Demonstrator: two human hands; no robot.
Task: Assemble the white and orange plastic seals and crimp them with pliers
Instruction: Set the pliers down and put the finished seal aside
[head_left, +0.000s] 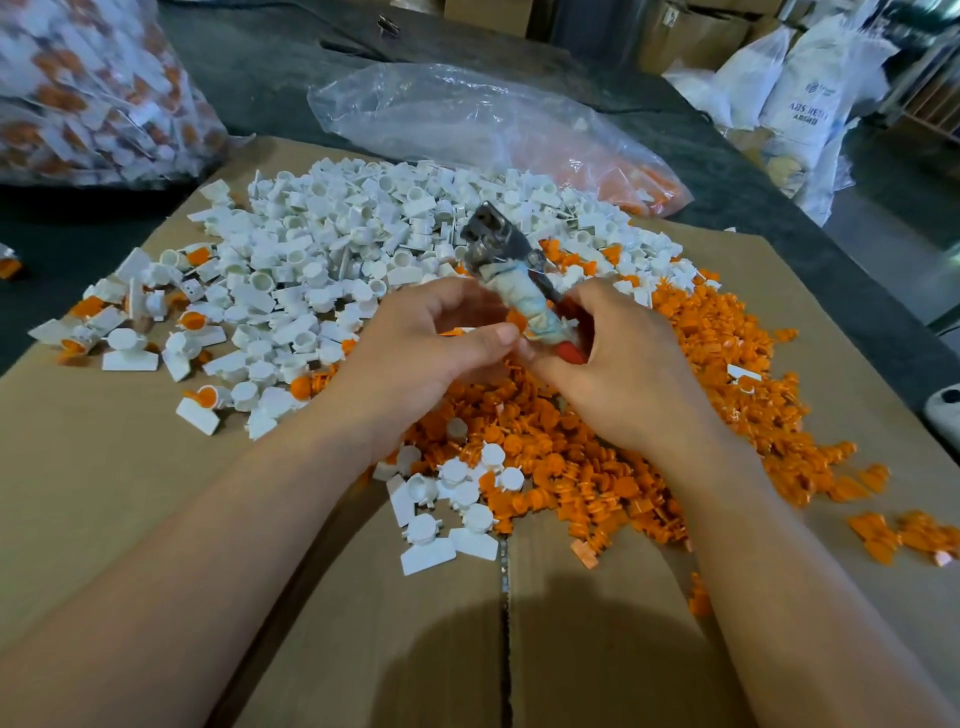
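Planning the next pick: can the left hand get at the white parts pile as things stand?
Likely yes: the left hand sits beside the white parts pile, nothing between. Its fingertips look busy beside the pliers.

I'm looking at a dark table (270, 78) that is carrying flattened cardboard (130, 493) across its near side. A heap of white seal parts (322, 234) is lying on the cardboard's far left, and a heap of orange seal parts (701, 364) is spreading beside it, touching it. Past the cardboard, a crumpled clear bag (467, 119) and a stuffed bag of seals (88, 88) are resting on the table.
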